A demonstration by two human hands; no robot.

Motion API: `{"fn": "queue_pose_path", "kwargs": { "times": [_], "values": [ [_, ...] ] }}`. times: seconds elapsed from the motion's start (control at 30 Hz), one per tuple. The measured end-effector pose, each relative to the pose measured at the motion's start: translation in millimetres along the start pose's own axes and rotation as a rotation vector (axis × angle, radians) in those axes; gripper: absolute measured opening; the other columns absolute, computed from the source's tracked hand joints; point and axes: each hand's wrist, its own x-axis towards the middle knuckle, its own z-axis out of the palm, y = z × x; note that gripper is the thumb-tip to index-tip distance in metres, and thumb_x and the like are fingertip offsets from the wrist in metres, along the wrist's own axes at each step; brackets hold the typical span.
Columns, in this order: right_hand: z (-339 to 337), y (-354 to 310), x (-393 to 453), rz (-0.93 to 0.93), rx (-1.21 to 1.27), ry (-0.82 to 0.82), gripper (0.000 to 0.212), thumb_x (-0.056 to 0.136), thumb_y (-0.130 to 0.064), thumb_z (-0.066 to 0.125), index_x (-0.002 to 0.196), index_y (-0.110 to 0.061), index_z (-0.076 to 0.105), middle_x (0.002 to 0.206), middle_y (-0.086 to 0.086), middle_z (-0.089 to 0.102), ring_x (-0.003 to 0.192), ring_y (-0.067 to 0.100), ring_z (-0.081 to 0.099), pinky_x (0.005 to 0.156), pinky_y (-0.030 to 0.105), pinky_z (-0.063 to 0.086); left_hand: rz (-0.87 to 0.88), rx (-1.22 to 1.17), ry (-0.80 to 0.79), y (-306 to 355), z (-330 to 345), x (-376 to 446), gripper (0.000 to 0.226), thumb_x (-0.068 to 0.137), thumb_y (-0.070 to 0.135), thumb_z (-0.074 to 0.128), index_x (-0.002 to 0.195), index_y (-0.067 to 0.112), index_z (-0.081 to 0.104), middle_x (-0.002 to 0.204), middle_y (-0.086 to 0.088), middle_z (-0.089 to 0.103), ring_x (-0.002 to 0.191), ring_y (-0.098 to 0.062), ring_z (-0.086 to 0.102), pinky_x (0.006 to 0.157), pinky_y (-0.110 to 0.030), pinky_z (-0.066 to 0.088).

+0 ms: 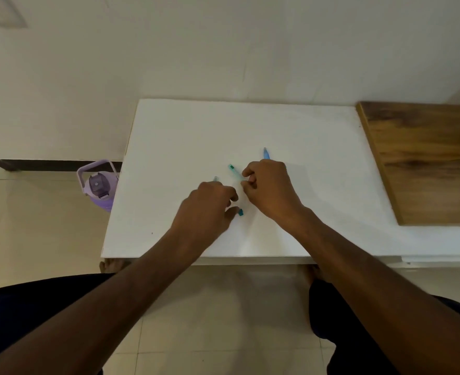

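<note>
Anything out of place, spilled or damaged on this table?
Nothing looks spilled or damaged. The right hand pinches a green pen, the left hand grips a grey-tipped pen, on the white table. Only oddity: the purple bottle stands on the floor by the table's left edge.

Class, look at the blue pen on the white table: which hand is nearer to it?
Right. The right hand lies over the near end of the blue pen; the left hand sits further left, nearer the person, apart from it.

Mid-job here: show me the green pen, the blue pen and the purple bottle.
green pen (233,171): head view, on the barrel near its far tip.
blue pen (266,153): head view, on the exposed far end.
purple bottle (99,185): head view, on its lid.
</note>
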Motion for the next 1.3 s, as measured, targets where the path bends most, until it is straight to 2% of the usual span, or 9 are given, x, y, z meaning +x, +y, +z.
{"fn": "queue_pose_path", "kwargs": {
  "times": [0.2, 0.47, 0.57, 0.67, 0.77, 0.93, 1.13, 1.2, 1.3],
  "values": [
    [-16.8, -0.1, -2.4, 0.000, 0.093, 0.101, 0.019, 0.095, -0.025, 0.074, 0.108, -0.012, 0.079, 0.091, 0.001, 0.077, 0.080, 0.013, 0.070, 0.090, 0.034, 0.060, 0.067, 0.143, -0.003, 4.9, 5.9, -1.5, 0.032, 0.104, 0.043, 0.062, 0.125, 0.023, 0.074, 0.114, 0.001, 0.072, 0.100, -0.017, 0.071, 0.087, -0.029, 0.056],
    [-25.7, 11.1, -13.9, -0.017, 0.143, 0.116, 0.011, 0.089, -0.026, 0.079, 0.096, -0.018, 0.077, 0.086, -0.006, 0.074, 0.074, 0.010, 0.069, 0.079, 0.032, 0.062, 0.170, 0.350, -0.002, 9.4, 12.0, -1.6, 0.024, 0.106, 0.035, 0.059, 0.121, 0.019, 0.069, 0.111, -0.003, 0.070, 0.096, -0.022, 0.073, 0.085, -0.036, 0.063],
    [-29.8, 17.8, -22.0, -0.017, 0.152, 0.114, 0.009, 0.089, -0.025, 0.080, 0.094, -0.019, 0.075, 0.085, -0.007, 0.074, 0.073, 0.008, 0.070, 0.076, 0.031, 0.062, 0.034, 0.081, -0.024, 7.3, 6.1, 4.2, 0.019, 0.100, 0.034, 0.067, 0.109, 0.018, 0.075, 0.101, 0.002, 0.074, 0.088, -0.015, 0.072, 0.085, -0.033, 0.062],
    [-31.6, 22.5, -30.3, -0.035, 0.161, 0.111, 0.007, 0.089, -0.023, 0.078, 0.094, -0.020, 0.073, 0.082, -0.008, 0.074, 0.071, 0.009, 0.070, 0.073, 0.034, 0.063, -0.242, -0.494, 0.085, 1.6, -14.0, 16.6, 0.010, 0.095, 0.027, 0.076, 0.096, 0.018, 0.078, 0.085, 0.005, 0.079, 0.075, -0.008, 0.076, 0.078, -0.025, 0.063],
    [-32.2, 23.5, -37.0, -0.076, 0.156, 0.087, 0.007, 0.090, -0.021, 0.077, 0.096, -0.018, 0.075, 0.081, -0.005, 0.075, 0.069, 0.010, 0.070, 0.073, 0.034, 0.064, -0.395, -0.923, 0.165, 2.0, -27.5, 21.5, 0.006, 0.097, 0.024, 0.076, 0.100, 0.019, 0.078, 0.094, 0.004, 0.081, 0.085, -0.010, 0.080, 0.074, -0.025, 0.066],
    [-34.1, 21.0, -42.2, -0.179, 0.113, 0.082, 0.007, 0.090, -0.019, 0.076, 0.096, -0.016, 0.077, 0.077, -0.002, 0.074, 0.067, 0.015, 0.068, 0.075, 0.038, 0.062, -0.349, -0.893, 0.147, 4.7, -21.3, 18.3, 0.015, 0.093, 0.024, 0.081, 0.104, 0.016, 0.080, 0.092, 0.002, 0.082, 0.082, -0.012, 0.080, 0.080, -0.029, 0.067],
    [-38.0, 18.4, -41.3, -0.238, 0.114, 0.094, 0.009, 0.091, -0.019, 0.076, 0.098, -0.015, 0.079, 0.078, -0.002, 0.075, 0.067, 0.014, 0.067, 0.078, 0.036, 0.062, -0.326, -0.816, 0.202, -0.9, -22.1, 18.2, 0.017, 0.090, 0.030, 0.084, 0.105, 0.023, 0.080, 0.088, 0.007, 0.082, 0.079, -0.008, 0.080, 0.084, -0.029, 0.066],
    [-37.1, 17.8, -41.4, -0.236, 0.120, 0.090, 0.010, 0.092, -0.021, 0.076, 0.099, -0.015, 0.079, 0.079, -0.002, 0.076, 0.067, 0.014, 0.068, 0.078, 0.036, 0.062, -0.311, -0.783, 0.217, -1.6, -21.2, 17.9, 0.022, 0.090, 0.032, 0.084, 0.110, 0.026, 0.079, 0.090, 0.008, 0.082, 0.079, -0.006, 0.080, 0.084, -0.027, 0.065],
    [-35.5, 18.4, -41.2, -0.217, 0.125, 0.092, 0.011, 0.092, -0.021, 0.077, 0.100, -0.015, 0.080, 0.078, -0.001, 0.076, 0.066, 0.015, 0.070, 0.078, 0.037, 0.063, -0.295, -0.775, 0.212, -2.8, -20.3, 18.0, 0.014, 0.089, 0.029, 0.084, 0.103, 0.027, 0.082, 0.087, 0.012, 0.081, 0.079, -0.004, 0.079, 0.080, -0.022, 0.065]
  ]
}}
